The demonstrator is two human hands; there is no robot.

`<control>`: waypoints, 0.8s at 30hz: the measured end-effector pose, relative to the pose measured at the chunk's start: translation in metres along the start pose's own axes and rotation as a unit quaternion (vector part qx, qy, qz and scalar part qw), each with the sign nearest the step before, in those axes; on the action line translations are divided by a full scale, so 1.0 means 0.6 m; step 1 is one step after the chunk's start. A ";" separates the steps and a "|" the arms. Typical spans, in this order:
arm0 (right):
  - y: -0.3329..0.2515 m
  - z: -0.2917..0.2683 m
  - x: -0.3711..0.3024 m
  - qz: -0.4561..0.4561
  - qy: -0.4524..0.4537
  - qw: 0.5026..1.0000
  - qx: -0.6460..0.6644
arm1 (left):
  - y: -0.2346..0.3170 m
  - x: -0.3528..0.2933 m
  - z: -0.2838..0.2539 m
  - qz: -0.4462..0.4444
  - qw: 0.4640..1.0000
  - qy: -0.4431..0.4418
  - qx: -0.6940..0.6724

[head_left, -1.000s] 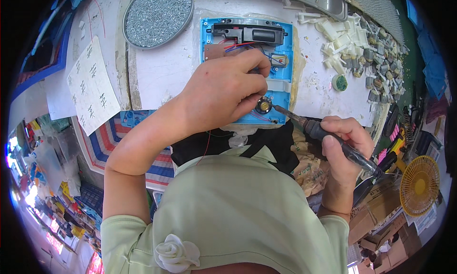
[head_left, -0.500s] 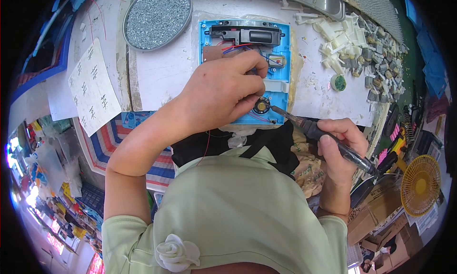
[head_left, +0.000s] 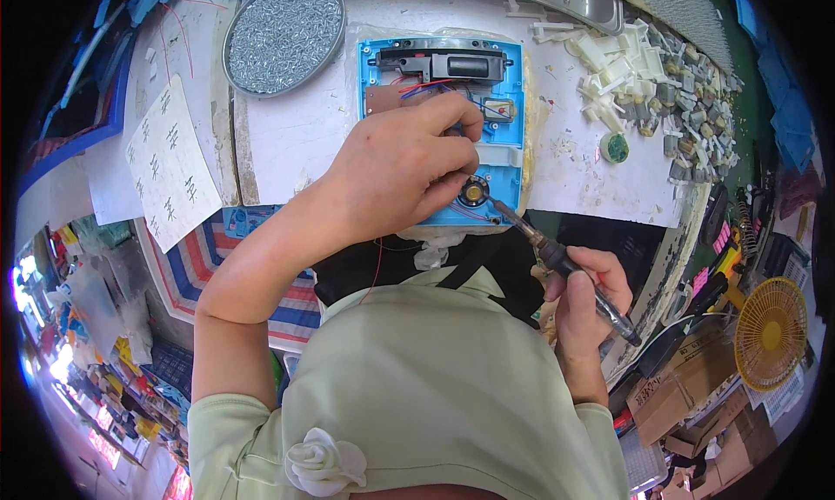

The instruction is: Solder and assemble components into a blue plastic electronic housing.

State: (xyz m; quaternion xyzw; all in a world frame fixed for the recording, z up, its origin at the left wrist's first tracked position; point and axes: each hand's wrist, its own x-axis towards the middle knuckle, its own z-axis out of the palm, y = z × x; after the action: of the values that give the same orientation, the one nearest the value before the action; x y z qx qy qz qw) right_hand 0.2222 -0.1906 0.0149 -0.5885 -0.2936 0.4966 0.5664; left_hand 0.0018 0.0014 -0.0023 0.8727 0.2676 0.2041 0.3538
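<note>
1. Gripping soldering iron in right hand, fingers closed round handle; tip at rim of speaker, contact unclear.
2. Below bench, left: striped bag.
3. Reaching across blue casing with left hand, fingers bent, tips partly hidden; cannot tell if pinching anything. Blocking view of casing's middle and some wiring.
4. Right of casing, on bench: green-topped tub, then heaped white plastic parts.
5. Farther, left: round dish of screws. Far right: metal tray.
</note>
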 end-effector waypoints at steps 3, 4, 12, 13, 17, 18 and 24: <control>0.006 -0.008 -0.013 -0.031 -0.005 0.999 -0.010 | 0.000 0.000 0.000 -0.003 1.000 -0.003 -0.001; 0.008 -0.013 -0.016 -0.045 -0.005 0.999 -0.010 | 0.000 0.000 -0.001 -0.004 1.000 -0.005 -0.001; 0.002 -0.040 -0.013 -0.122 0.011 0.992 -0.029 | 0.001 0.000 0.000 -0.007 1.000 -0.004 -0.004; 0.002 -0.040 -0.011 -0.127 0.011 0.991 -0.027 | 0.001 0.001 -0.001 -0.008 1.000 -0.004 -0.005; 0.003 -0.040 -0.004 -0.122 -0.009 0.992 -0.028 | 0.002 0.000 -0.002 -0.011 1.000 -0.004 -0.004; 0.003 -0.040 -0.002 -0.120 -0.013 0.992 -0.028 | 0.002 0.000 -0.003 -0.011 1.000 -0.005 -0.006; 0.005 -0.044 0.006 -0.114 -0.026 0.993 -0.025 | 0.002 0.003 -0.011 -0.024 0.999 -0.019 -0.036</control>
State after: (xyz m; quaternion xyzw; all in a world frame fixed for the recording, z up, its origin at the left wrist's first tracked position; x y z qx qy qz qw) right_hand 0.2470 -0.1976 0.0074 -0.5518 -0.3855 0.4369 0.5966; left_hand 0.0000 0.0050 0.0034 0.8564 0.2738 0.1887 0.3950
